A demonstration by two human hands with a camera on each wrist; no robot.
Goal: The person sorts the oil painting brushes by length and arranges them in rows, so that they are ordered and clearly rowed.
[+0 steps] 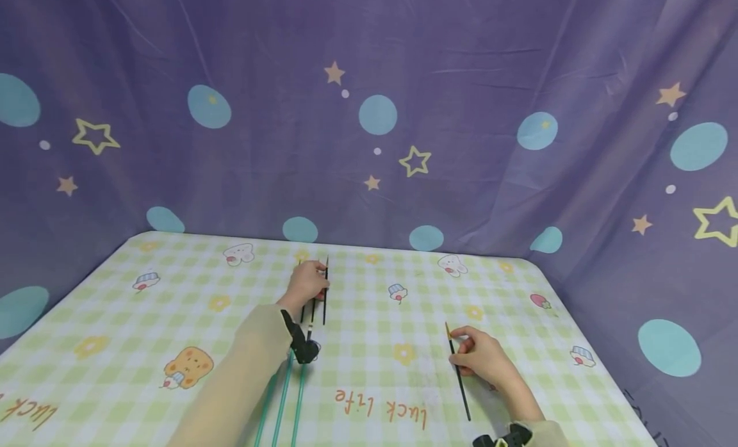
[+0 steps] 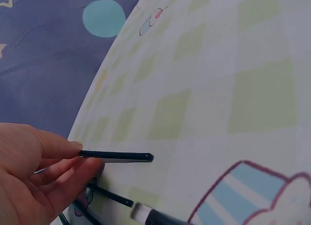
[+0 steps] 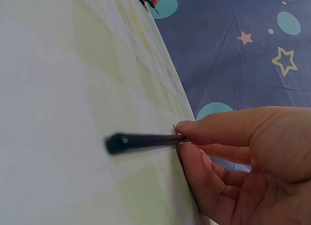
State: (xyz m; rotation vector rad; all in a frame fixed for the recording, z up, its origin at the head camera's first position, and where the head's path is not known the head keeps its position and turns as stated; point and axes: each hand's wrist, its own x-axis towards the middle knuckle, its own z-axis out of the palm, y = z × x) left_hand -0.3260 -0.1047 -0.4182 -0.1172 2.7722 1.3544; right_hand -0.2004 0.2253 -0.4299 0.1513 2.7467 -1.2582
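Observation:
At the far side of the table, my left hand (image 1: 305, 284) pinches a slim black paintbrush (image 1: 325, 300) between thumb and fingers. In the left wrist view, that paintbrush's dark handle (image 2: 119, 156) points away from the fingertips. Just below the hand, more dark paintbrush handles (image 2: 112, 193) lie on the cloth, partly hidden by the fingers. Over at the right, my right hand (image 1: 481, 357) holds another black-handled paintbrush (image 1: 463, 389), its golden-brown tip pointing to the far side. Up close, thumb and forefinger pinch this handle (image 3: 141, 141).
Several teal rods (image 1: 282, 402) lie side by side beside the left forearm, their far ends hidden by the sleeve and wrist camera. A checked tablecloth (image 1: 369, 344) with printed pictures covers the table. Behind its far edge hangs a purple curtain (image 1: 473, 197).

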